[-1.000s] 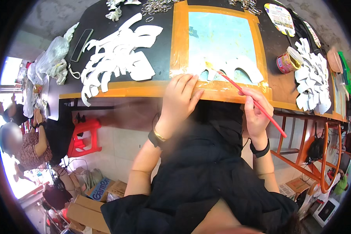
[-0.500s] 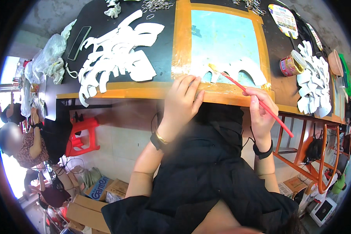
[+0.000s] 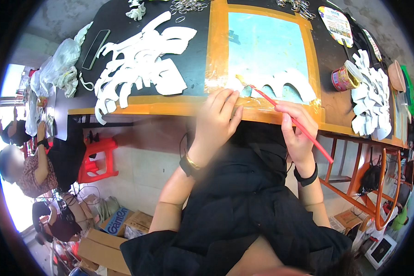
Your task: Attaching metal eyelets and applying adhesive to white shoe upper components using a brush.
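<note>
My right hand [image 3: 299,131] is closed around a slim red-handled brush [image 3: 303,127]. The brush slants up to the left, and its yellowish tip reaches the left part of a row of white curved pieces [image 3: 296,83]. These pieces lie overlapping along the near edge of a light blue sheet [image 3: 267,43] framed with brown tape. Beside the row's left end, my left hand [image 3: 217,115] rests at the table edge, fingers stretched out and thumb apart. Its fingertips touch or nearly touch the leftmost white piece [image 3: 234,83]; the exact contact is hard to make out.
White curved cutouts [image 3: 142,62] lie heaped at left, beside a phone [image 3: 95,49]. At right stand an open tin [image 3: 345,77] and another white heap [image 3: 371,99]. Metal rings [image 3: 188,6] lie at the back. A red stool [image 3: 98,158] and a seated person [image 3: 30,170] are at left.
My right hand has moved left with the brush, whose tip has shifted left along the white pieces toward my left hand. The left hand has stayed nearly in place.
</note>
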The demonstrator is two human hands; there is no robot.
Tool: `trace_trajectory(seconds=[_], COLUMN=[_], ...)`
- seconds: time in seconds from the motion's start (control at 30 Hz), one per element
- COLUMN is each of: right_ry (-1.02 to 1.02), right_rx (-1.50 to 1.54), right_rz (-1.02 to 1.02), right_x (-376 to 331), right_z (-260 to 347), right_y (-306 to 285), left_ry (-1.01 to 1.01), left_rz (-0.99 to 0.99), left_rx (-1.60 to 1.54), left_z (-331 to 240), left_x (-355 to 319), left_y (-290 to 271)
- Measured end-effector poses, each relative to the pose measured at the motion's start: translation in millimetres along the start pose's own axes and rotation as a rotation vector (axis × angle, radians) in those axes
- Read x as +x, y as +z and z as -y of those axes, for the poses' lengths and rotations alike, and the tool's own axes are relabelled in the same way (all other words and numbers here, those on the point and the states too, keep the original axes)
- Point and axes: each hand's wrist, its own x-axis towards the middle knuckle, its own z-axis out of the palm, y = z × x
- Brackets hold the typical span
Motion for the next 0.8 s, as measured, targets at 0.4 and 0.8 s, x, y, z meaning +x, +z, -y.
trace_trajectory(seconds=[0.4, 0.8], right_ry=[-0.117, -0.071], right_rx=[-0.089, -0.042], right_rz=[0.181, 0.183], right_x=[9.4, 15.8], right_z=[12.7, 7.0], right_y=[-12.4, -23.8], left_ry=[-0.004, -0.006], left_rz=[-0.031, -0.028], left_rx=[-0.008, -0.007], left_z=[0.2, -0.4], left_x=[0.5, -0.4], left_y=[1.4, 0.7])
